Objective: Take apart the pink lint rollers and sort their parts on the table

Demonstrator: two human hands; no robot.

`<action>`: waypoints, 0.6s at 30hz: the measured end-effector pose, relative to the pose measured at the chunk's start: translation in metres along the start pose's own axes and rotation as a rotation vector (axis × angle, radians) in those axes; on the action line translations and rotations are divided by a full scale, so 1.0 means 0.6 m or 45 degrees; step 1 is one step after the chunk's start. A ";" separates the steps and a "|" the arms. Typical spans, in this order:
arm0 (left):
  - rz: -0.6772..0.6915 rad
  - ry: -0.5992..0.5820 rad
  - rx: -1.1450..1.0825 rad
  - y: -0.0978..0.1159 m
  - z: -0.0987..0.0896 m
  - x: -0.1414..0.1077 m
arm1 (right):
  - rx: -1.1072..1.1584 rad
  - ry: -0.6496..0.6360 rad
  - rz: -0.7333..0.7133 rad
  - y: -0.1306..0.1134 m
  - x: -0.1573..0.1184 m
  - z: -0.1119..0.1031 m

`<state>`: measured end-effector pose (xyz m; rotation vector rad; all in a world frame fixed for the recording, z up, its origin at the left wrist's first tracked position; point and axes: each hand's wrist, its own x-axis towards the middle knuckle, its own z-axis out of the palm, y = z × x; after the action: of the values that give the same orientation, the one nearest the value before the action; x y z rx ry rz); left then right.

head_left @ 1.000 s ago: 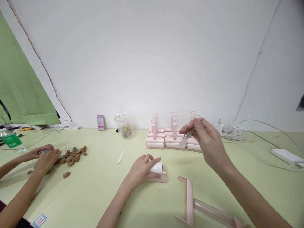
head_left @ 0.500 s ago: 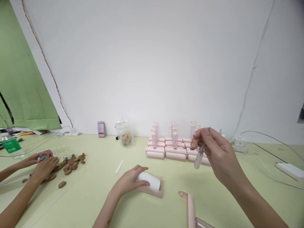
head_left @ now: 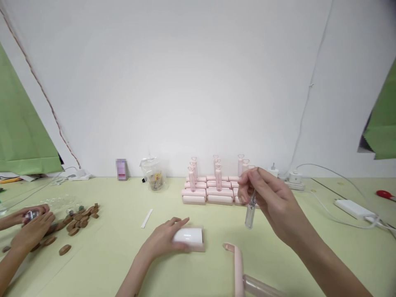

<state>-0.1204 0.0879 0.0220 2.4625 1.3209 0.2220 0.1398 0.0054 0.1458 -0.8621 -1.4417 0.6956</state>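
My left hand (head_left: 166, 238) lies around the near end of a glossy white roll (head_left: 188, 235), which looks like a lint roll. The thumb is in front and the fingers are over the back; the index finger is partly lifted. The roll sits in a pale pink case (head_left: 198, 248) on the table. Raised above the table, my right hand (head_left: 269, 192) pinches the top of a small clear plastic handle (head_left: 250, 216) that hangs downward. A pink roller frame (head_left: 238, 266) with a translucent tube (head_left: 260, 285) lies below it, cut off by the lower edge.
Rows of pink roller cases (head_left: 219, 197) with upright heart-topped handles (head_left: 218, 179) stand by the wall. A white strip (head_left: 147, 218), a bagged cup (head_left: 155, 177) and a phone (head_left: 121, 170) are further left. Another person's hands (head_left: 34, 229) work beside brown pieces (head_left: 74, 225). Cables and chargers (head_left: 295, 177) lie right.
The view has swung right. The white roll, tilted before, now lies level in the pink case under my left hand. My right hand still holds the clear handle, slightly lower.
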 end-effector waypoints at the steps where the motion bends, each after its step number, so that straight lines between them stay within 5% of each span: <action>1: -0.011 0.021 -0.003 -0.007 0.001 0.001 | -0.081 -0.049 0.001 0.001 -0.002 -0.002; 7: -0.164 0.363 0.062 -0.043 -0.001 0.012 | -1.046 -0.635 0.099 0.070 -0.052 -0.032; 11: -0.093 0.582 -0.148 0.010 0.014 0.018 | -1.372 -0.817 0.030 0.139 -0.117 -0.058; 12: -0.050 0.523 -0.297 0.034 0.024 0.017 | -1.421 -0.841 -0.021 0.155 -0.132 -0.058; 15: -0.046 0.031 -0.692 0.103 0.069 0.009 | -1.538 -0.825 -0.264 0.200 -0.166 -0.038; 18: -0.093 -0.134 -0.740 0.139 0.120 0.002 | -1.691 -0.579 -0.562 0.238 -0.185 -0.002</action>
<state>-0.0341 0.0303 -0.0149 1.9088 1.1055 0.3898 0.1511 -0.0113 -0.0340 -1.3173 -2.4264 -0.5755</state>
